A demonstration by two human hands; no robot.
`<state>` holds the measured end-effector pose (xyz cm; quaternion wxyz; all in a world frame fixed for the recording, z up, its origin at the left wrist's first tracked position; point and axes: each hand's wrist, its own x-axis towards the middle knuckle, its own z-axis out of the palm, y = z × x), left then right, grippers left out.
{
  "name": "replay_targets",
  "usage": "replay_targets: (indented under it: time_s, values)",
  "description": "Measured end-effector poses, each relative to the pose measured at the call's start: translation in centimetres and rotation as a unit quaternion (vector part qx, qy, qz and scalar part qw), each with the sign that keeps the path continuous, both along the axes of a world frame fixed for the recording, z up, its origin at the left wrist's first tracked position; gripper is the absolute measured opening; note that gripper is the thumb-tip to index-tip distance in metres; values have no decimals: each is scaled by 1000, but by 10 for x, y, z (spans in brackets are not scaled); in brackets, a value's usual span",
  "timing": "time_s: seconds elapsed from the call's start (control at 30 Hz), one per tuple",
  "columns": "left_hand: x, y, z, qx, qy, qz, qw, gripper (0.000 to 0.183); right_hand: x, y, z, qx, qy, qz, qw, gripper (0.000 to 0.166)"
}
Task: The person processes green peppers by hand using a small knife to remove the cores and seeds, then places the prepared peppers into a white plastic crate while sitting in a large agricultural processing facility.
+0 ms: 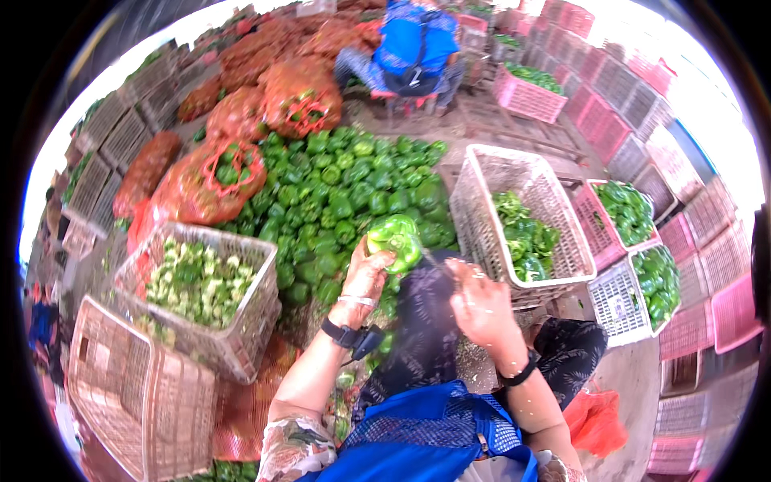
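My left hand [365, 271] holds a green bell pepper [396, 242] up by its side, over the near edge of a large heap of green bell peppers [340, 205]. Just right of the pepper is my right hand [482, 301], its fingers curled around something thin that is blurred; a knife blade may point towards the pepper, but I cannot tell. To the left, a plastic crate [265, 265] holds pale green pepper cores and pieces. A tall whitish crate [524, 158] on the right is partly filled with green peppers.
Full red mesh sacks [193, 181] lie behind and left of the heap. An empty crate [114, 391] leans at the lower left. Two smaller crates of peppers [614, 307] stand right. A person in blue [415, 48] sits beyond the heap. Stacked crates [608, 120] line the right side.
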<state>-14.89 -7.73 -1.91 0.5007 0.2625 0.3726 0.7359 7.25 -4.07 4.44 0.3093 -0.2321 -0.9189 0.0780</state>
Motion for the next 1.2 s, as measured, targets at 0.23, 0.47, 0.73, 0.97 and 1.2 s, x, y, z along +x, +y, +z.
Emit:
replay_targets:
  time_s: [0.23,0.47,0.73,0.97,1.2]
  values:
    - [73,24,50,57,38,-43,997,45,26,12,-20,-70,-5,-120,990,48]
    - [110,26,48,22,9,-154,988,45,53,39,-76,29,-7,-231,973,54]
    - [116,28,32,-14,-164,-294,941,43,78,63,-75,135,68,-176,973,50]
    - [112,23,48,3,-228,-339,913,42,117,102,-76,137,0,-208,969,45]
    - [102,30,46,20,9,-230,973,47,99,71,-32,-347,326,-34,879,54]
